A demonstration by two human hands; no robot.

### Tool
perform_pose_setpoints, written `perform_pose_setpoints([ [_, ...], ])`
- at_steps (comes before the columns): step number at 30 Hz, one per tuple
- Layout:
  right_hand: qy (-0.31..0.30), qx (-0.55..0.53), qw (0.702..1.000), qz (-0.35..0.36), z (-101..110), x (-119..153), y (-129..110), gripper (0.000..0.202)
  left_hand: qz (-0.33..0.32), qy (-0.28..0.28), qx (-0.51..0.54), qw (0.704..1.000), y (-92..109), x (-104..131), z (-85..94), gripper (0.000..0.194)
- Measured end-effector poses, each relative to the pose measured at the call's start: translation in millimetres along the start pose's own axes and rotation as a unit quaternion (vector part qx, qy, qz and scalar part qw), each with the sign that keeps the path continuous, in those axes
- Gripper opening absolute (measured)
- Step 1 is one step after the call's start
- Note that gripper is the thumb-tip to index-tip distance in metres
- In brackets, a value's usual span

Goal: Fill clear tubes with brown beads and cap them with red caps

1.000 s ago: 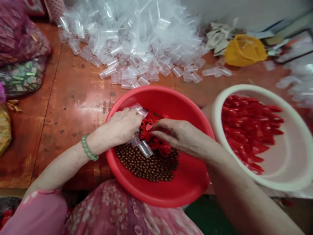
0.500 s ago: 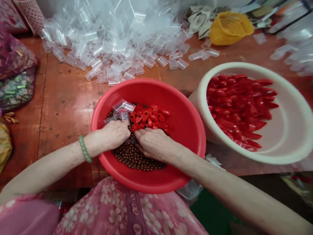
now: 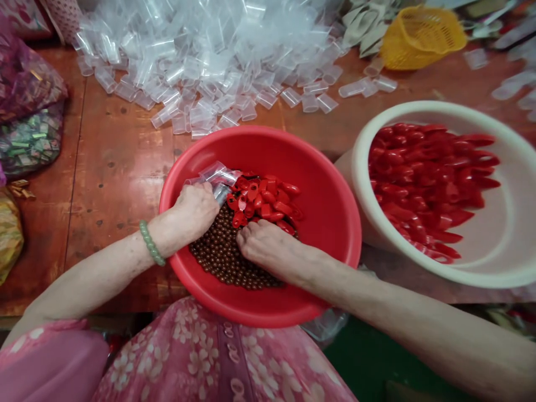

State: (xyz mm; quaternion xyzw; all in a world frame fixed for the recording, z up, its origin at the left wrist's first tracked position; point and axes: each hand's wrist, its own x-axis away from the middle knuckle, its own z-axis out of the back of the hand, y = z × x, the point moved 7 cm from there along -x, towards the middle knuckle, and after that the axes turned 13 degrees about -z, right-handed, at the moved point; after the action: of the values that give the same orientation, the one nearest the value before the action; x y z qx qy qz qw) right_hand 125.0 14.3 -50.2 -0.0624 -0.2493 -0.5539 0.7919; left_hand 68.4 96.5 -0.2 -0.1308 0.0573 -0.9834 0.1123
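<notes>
A red basin (image 3: 330,223) holds brown beads (image 3: 221,251), red plastic pieces (image 3: 268,198) and a few clear plastic tubes (image 3: 218,173). My left hand (image 3: 196,209), with a green bead bracelet on the wrist, is closed at the basin's left side, against the clear tubes; one tube shows by its fingertips, but whether it is gripped is unclear. My right hand (image 3: 263,245) rests low over the beads, just below the red pieces, its fingers curled together. Anything inside its fingers is hidden.
A cream tub (image 3: 515,223) of red pieces (image 3: 427,184) stands at the right. A large heap of clear tubes (image 3: 201,61) covers the back of the table (image 3: 113,167). A yellow basket (image 3: 422,39) is at the back right. Bags of small packets (image 3: 31,134) lie at the left.
My hands have moved apart: the left has lifted slightly up and left, the right sits a little lower over the beads. The view has shifted, so the tub appears further right.
</notes>
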Motion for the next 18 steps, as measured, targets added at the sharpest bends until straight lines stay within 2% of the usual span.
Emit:
perform_pose_setpoints([
  [6, 0.052, 0.02, 0.995, 0.085, 12.3, 5.3, -37.7, 0.031, -0.005, -0.014, 0.009, 1.0, -0.7, -0.5, 0.2, 0.031],
  [11, 0.063, -0.044, 0.98, 0.182, 15.9, 8.4, -47.6, 0.028, -0.002, -0.026, 0.044, 0.999, -3.5, -6.8, -13.2, 0.026],
  [14, 0.008, -0.155, 0.962, 0.223, 13.4, 5.3, -41.7, 0.021, -0.004, -0.01, 0.048, 0.999, -3.7, -5.6, -15.3, 0.026],
  [18, -0.091, -0.346, 0.918, 0.169, 6.4, -6.3, -23.3, 0.038, -0.003, 0.005, 0.085, 0.996, -5.4, -1.8, -16.8, 0.029],
])
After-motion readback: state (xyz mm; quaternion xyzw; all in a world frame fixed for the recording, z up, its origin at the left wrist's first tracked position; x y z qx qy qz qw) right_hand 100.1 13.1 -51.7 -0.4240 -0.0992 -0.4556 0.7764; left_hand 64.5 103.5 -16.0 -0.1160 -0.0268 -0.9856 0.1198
